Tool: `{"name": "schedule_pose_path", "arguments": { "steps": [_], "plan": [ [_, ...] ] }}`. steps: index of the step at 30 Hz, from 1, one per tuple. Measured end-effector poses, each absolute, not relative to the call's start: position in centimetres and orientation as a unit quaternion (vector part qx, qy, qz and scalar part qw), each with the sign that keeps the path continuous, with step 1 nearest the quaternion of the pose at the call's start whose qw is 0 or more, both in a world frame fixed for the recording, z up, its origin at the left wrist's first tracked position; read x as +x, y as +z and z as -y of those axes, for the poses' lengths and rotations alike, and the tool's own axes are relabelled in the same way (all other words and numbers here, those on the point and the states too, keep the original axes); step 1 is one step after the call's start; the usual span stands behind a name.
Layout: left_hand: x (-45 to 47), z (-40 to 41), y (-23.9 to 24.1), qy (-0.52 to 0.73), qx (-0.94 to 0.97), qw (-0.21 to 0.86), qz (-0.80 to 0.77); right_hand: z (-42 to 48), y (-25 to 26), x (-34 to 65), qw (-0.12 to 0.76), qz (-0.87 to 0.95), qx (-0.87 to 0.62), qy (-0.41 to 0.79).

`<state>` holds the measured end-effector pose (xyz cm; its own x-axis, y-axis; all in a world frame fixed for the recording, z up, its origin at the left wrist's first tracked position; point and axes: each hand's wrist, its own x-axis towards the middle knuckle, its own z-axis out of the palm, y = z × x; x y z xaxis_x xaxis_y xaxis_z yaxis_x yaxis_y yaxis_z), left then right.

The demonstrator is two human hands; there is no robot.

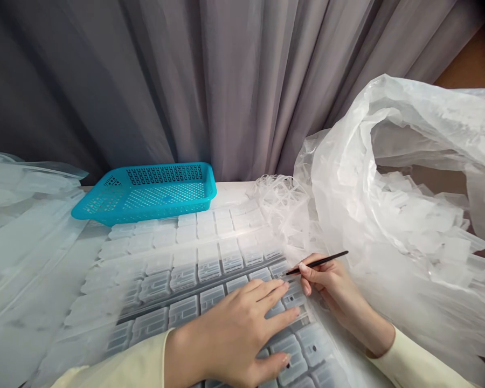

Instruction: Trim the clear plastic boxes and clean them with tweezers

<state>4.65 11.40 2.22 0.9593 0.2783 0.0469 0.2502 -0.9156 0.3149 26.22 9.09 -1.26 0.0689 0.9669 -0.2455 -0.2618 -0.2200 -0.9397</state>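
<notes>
My left hand (238, 328) lies flat with fingers stretched out on rows of small clear plastic cases (194, 258) that cover the table. My right hand (327, 283) is closed in a pinch on a thin black stick (319, 262), held like a pen. The stick's tip points left and touches a clear case beside my left fingertips. Both wrists show pale yellow sleeves.
A turquoise perforated basket (145, 194) stands at the back left, with nothing visible in it. A large clear plastic bag (420, 205) holding many clear cases bulges on the right. Sheets of clear plastic (20, 226) lie on the left. A grey curtain (226, 81) hangs behind.
</notes>
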Motion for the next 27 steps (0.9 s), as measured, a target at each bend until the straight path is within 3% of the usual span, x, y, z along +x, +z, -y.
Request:
{"name": "schedule_pose_path", "arguments": {
  "steps": [9, 16, 23, 27],
  "plan": [
    [4.8, -11.1, 2.6, 0.006, 0.966, 0.199, -0.164, -9.2, -0.4, 26.2, 0.525, 0.347, -0.522, 0.576],
    [4.9, -11.5, 2.9, -0.004, 0.96, 0.229, -0.161, -8.8, -1.9, 25.7, 0.542, 0.433, -0.537, 0.481],
    [4.8, -11.7, 2.3, 0.028, 0.967, 0.207, -0.148, -7.4, -2.2, 25.8, 0.53, 0.661, -0.435, 0.303],
    [4.9, -11.5, 1.6, 0.059, 0.965, 0.206, -0.148, -6.8, -1.6, 26.0, 0.418, 0.839, -0.349, 0.026]
  ]
}}
